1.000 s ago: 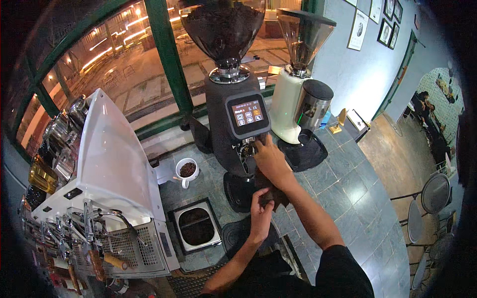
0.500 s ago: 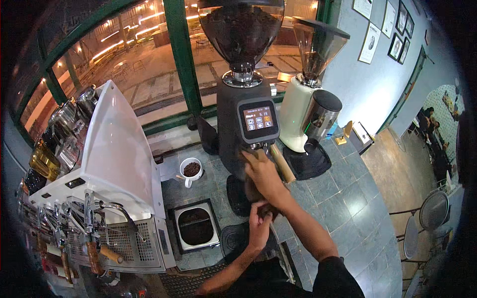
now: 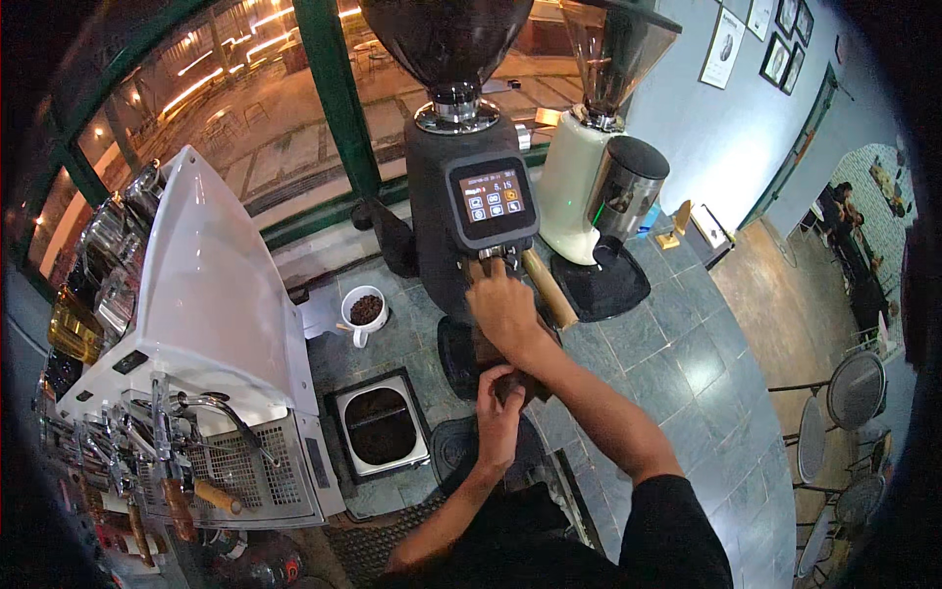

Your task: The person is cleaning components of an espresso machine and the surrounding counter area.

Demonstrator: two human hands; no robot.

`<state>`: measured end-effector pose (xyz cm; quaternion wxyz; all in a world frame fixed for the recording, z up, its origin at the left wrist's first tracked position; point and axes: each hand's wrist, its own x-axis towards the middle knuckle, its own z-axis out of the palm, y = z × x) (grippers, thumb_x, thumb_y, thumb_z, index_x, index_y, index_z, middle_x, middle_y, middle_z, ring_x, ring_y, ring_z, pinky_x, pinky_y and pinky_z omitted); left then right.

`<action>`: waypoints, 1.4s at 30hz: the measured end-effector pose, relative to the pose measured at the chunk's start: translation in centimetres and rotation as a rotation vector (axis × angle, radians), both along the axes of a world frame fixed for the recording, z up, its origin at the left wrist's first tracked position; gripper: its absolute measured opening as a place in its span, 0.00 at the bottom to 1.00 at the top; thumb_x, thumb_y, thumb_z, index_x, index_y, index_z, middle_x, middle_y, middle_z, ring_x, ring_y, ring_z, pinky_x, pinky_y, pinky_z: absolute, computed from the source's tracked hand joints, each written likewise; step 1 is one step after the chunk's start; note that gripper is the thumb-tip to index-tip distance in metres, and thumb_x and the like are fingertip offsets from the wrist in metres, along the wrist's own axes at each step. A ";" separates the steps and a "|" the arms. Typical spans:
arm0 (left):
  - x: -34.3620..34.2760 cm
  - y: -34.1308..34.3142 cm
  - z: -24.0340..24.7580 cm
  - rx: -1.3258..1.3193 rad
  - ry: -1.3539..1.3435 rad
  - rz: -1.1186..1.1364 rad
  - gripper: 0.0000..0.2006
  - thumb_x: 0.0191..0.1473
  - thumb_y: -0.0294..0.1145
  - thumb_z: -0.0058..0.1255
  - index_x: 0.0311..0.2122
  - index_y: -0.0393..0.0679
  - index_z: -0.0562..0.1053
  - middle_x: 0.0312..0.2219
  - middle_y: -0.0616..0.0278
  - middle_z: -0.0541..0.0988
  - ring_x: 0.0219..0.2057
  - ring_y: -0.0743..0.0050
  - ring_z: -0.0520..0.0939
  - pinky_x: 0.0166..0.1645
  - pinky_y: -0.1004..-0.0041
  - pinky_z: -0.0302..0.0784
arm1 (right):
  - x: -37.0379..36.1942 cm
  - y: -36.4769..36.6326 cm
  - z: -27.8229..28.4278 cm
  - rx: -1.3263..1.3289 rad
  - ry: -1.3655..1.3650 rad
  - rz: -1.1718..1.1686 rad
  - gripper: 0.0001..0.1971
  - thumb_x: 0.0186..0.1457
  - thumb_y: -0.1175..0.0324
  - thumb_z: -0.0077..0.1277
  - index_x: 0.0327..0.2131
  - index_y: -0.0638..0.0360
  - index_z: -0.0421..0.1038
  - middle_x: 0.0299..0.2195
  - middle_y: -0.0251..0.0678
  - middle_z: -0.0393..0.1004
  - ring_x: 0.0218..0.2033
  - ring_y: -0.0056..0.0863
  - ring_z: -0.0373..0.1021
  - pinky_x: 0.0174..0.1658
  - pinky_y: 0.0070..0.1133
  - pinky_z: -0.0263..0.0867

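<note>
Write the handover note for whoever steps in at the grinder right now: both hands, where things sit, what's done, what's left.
Right hand: up under the dark grinder, just below its lit screen, beside a wooden handle; what its grip holds is hidden.
Left hand: lower, at the front of the grinder's base; its grip is also hidden.
Nearby: white cup of beans to the left, knock box with dark grounds in the counter, white espresso machine far left, cream grinder to the right.
Done: hands placed at the grinder outlet.
Left: whether any coffee is dosed cannot be seen; check first.
</note>
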<state>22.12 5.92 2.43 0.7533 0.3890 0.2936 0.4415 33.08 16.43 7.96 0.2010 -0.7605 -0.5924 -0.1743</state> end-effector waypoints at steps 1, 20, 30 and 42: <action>0.3 -0.4 0.5 -0.028 0.051 -0.004 0.14 0.57 0.23 0.47 0.49 0.42 0.65 0.43 0.65 0.68 0.42 0.75 0.71 0.48 0.71 0.70 | -0.3 0.5 0.1 0.003 0.015 -0.020 0.13 0.49 0.65 0.51 0.39 0.60 0.71 0.32 0.42 0.71 0.23 0.36 0.75 0.23 0.28 0.73; -0.4 -1.3 -0.5 -0.028 0.217 -0.111 0.08 0.58 0.24 0.47 0.43 0.43 0.70 0.36 0.69 0.71 0.35 0.84 0.70 0.40 0.80 0.68 | 4.0 -3.7 -4.5 0.017 0.253 -0.017 0.21 0.52 0.65 0.53 0.51 0.56 0.68 0.40 0.45 0.65 0.41 0.47 0.65 0.40 0.37 0.67; 0.5 -1.7 -1.8 0.019 0.164 -0.088 0.11 0.58 0.26 0.48 0.46 0.43 0.69 0.40 0.67 0.71 0.38 0.81 0.70 0.42 0.79 0.67 | 3.4 -3.7 -4.1 -0.003 0.161 -0.025 0.23 0.49 0.62 0.55 0.52 0.45 0.70 0.41 0.44 0.62 0.42 0.46 0.65 0.38 0.38 0.68; 1.5 -1.7 -1.6 -0.033 0.044 -0.086 0.12 0.58 0.26 0.47 0.47 0.44 0.68 0.41 0.67 0.68 0.35 0.82 0.68 0.39 0.82 0.65 | 5.9 -1.7 -4.0 -0.174 0.182 0.071 0.24 0.52 0.60 0.52 0.55 0.40 0.66 0.34 0.47 0.68 0.31 0.48 0.72 0.32 0.39 0.71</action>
